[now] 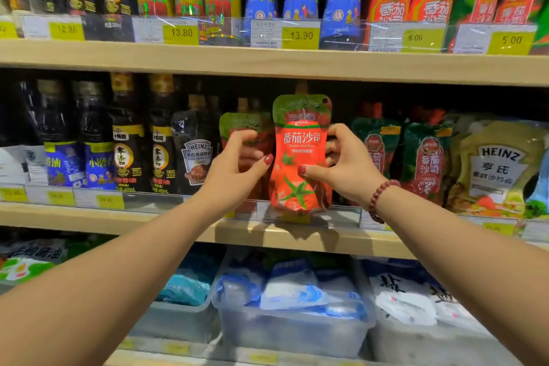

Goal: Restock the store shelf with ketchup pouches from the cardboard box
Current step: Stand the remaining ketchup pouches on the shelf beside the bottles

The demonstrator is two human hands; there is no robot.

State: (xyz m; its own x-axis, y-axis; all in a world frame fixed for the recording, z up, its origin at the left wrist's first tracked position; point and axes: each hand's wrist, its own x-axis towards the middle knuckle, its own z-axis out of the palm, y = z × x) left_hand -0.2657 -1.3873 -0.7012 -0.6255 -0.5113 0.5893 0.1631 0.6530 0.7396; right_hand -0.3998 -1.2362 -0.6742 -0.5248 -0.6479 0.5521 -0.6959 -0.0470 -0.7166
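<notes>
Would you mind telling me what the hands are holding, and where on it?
Both grip one red ketchup pouch, upright at the middle shelf's front: left hand on its left edge, right hand on its right edge, around mid-height.

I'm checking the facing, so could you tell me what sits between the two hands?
In the head view, one upright red ketchup pouch stands between the left hand and right hand.

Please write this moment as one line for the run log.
step: placing | pouch: upright at middle shelf front | left hand: on pouch | right hand: on pouch | box: not in view
</notes>
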